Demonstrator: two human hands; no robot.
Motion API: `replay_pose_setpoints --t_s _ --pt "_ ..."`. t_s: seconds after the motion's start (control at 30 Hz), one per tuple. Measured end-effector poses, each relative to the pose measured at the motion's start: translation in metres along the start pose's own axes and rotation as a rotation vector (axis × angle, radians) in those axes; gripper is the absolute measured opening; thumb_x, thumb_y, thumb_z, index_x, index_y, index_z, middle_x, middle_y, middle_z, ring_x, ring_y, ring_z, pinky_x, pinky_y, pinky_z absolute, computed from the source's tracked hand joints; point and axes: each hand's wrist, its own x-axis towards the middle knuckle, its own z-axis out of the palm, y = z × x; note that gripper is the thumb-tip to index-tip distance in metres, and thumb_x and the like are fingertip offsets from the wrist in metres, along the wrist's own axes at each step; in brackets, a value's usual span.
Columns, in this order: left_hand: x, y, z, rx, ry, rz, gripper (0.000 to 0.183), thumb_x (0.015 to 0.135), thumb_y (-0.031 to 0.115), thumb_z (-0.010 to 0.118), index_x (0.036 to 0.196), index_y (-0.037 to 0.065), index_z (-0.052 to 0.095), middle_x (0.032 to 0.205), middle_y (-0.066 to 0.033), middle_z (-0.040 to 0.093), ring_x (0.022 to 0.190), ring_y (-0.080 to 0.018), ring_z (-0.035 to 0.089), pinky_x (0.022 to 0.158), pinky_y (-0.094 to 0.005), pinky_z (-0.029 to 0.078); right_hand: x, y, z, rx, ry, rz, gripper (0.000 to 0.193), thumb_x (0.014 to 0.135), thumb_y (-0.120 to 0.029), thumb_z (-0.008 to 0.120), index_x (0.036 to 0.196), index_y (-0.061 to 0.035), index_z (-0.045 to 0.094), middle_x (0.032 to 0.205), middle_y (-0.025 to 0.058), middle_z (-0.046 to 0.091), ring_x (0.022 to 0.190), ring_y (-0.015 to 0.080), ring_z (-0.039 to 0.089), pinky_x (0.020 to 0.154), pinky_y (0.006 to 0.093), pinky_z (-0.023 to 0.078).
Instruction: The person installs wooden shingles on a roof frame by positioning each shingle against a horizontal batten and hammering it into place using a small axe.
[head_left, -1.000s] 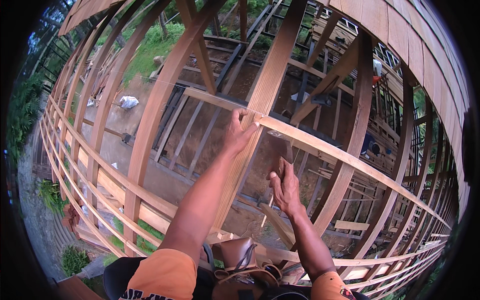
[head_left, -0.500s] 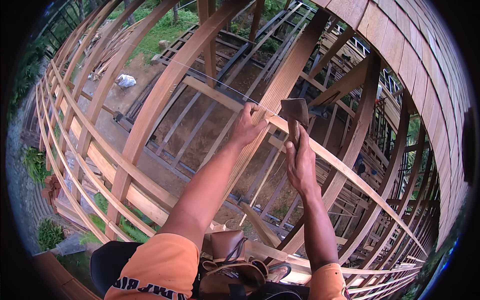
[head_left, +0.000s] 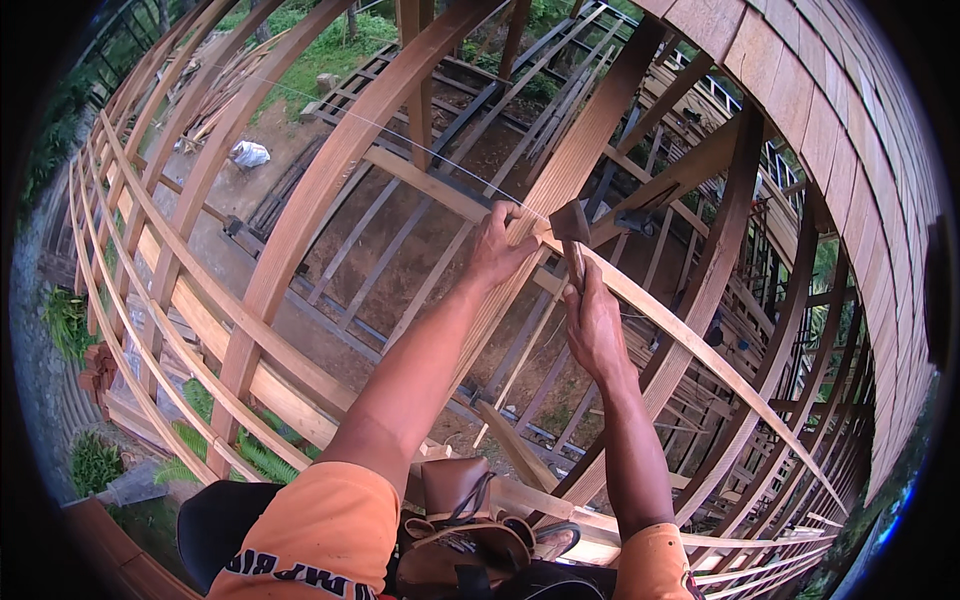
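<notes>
My right hand (head_left: 597, 315) grips the wooden handle of a hatchet (head_left: 570, 223). Its broad dark head is at the end of a thin wooden batten (head_left: 660, 318). Across from it, my left hand (head_left: 497, 248) rests at a wide grooved rafter (head_left: 563, 178), index finger and thumb bent toward the batten end. Whether something small sits between those fingers is too small to tell. A thin white string (head_left: 430, 160) runs taut over the rafters to this spot.
Curved rafters (head_left: 300, 240) stand on both sides, with open gaps down to the ground. Wooden shingles (head_left: 800, 90) cover the upper right. Bent battens (head_left: 150, 300) sweep along the left. A brown leather pouch (head_left: 457, 487) hangs at my waist. Timber (head_left: 205, 110) is piled below.
The hatchet head has shifted left and slightly down, closer to the batten end and my left fingers. My left hand stays nearly in place.
</notes>
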Motion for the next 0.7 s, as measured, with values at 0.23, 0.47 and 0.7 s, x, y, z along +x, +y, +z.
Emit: replay_pose_setpoints --t_s 0.23,0.47,0.7 --pt "-0.006 0.002 0.004 0.079 0.063 -0.015 0.054 0.080 0.028 0.076 0.121 0.008 0.047 0.114 -0.0154 0.062 0.109 -0.0288 0.061 0.097 -0.0418 0.046 -0.018 -0.021 -0.011 0.113 0.318 -0.308 0.041 0.102 -0.009 0.049 0.140 0.0003 0.038 0.104 0.0255 0.064 0.086 0.0409 0.066 0.075 0.0470 0.052" --pt "0.000 -0.007 -0.010 0.006 0.051 0.068 0.054 0.079 0.030 0.076 0.120 0.008 0.048 0.114 -0.0146 0.062 0.109 -0.0285 0.061 0.096 -0.0413 0.046 0.004 -0.008 0.016 -0.011 0.019 -0.061 0.038 0.099 -0.010 0.050 0.134 0.0011 0.036 0.097 0.0375 0.062 0.089 0.0550 0.062 0.072 0.0591 0.047" --pt "0.009 0.018 0.000 0.066 -0.004 0.068 0.052 0.083 0.027 0.076 0.122 0.006 0.050 0.117 -0.0191 0.062 0.114 -0.0346 0.060 0.099 -0.0418 0.045 -0.016 -0.017 -0.012 0.237 0.289 -0.060 0.039 0.099 -0.011 0.051 0.134 -0.0003 0.037 0.104 0.0360 0.062 0.096 0.0551 0.061 0.078 0.0579 0.049"
